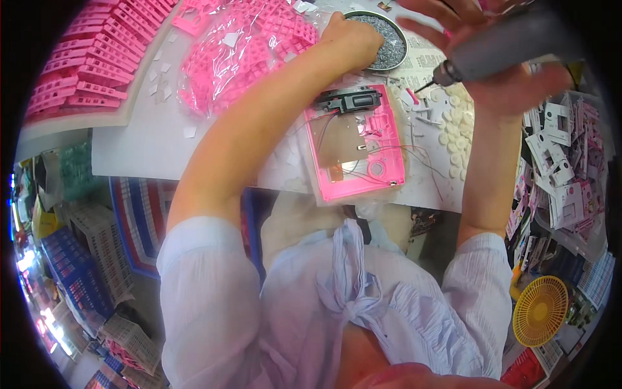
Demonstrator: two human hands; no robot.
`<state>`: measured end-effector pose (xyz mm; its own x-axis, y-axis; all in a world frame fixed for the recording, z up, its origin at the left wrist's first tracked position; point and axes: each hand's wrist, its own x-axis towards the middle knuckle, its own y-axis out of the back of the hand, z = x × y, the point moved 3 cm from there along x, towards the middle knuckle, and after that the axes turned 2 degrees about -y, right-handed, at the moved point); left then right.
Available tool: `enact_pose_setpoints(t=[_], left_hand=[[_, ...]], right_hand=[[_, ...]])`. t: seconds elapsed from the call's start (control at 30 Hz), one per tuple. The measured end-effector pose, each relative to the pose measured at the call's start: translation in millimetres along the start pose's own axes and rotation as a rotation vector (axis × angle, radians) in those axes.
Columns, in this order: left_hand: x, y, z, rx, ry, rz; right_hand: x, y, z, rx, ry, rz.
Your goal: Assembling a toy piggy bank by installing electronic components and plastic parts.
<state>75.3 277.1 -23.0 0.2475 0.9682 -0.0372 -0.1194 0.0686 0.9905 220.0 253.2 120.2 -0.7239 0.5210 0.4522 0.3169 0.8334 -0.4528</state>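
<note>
Spreading across the upper half of the view, the white counter (136, 146) carried everything the person worked on. At its far left lay a tray of stacked pink plastic parts (84, 61), and just beside that a clear bag of more pink parts (233, 52), crumpled and open-looking. Nearer the person, a pink housing (356, 146) lay flat on the counter with its open side up, a black speaker module (348, 100) seated at its far end and thin red and black wires (414, 159) trailing over its right edge onto the counter. To the right stood a heap of white and pink printed panels (564, 168), and between that heap and the housing lay a scatter of small white discs (457, 139). Beyond the housing sat a round metal dish of screws (382, 42). The left hand (350, 39) reached into that dish, fingers curled down among the screws; what they pinched could not be told. The right hand (499, 71) was wrapped tightly around a grey electric screwdriver (499, 48), held above the counter with its bit (424, 85) pointing down and left toward the housing's far right corner, apart from it.
</note>
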Motion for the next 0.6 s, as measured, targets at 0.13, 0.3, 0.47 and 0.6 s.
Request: enact_pose_setpoints(t=[0.13, 0.3, 0.47, 0.6], left_hand=[[1.8, 2.6, -3.8, 0.100, -0.037, -0.104], [-3.8, 4.2, -12.3, -0.071, 0.106, 0.041], [-92.1, 50.3, 13.8, -0.857, -0.011, 0.151], [-146.8, 31.6, 37.3, -0.565, -0.143, 0.437]], right_hand=[[8.8, 25.9, 11.3, -0.187, -0.082, -0.012], [16.6, -20.4, 9.5, -0.336, -0.348, 0.508], [-37.0, 27.1, 10.2, -0.298, -0.015, 0.066], [-47.2, -14.0, 25.8, -0.202, 0.092, -0.020]])
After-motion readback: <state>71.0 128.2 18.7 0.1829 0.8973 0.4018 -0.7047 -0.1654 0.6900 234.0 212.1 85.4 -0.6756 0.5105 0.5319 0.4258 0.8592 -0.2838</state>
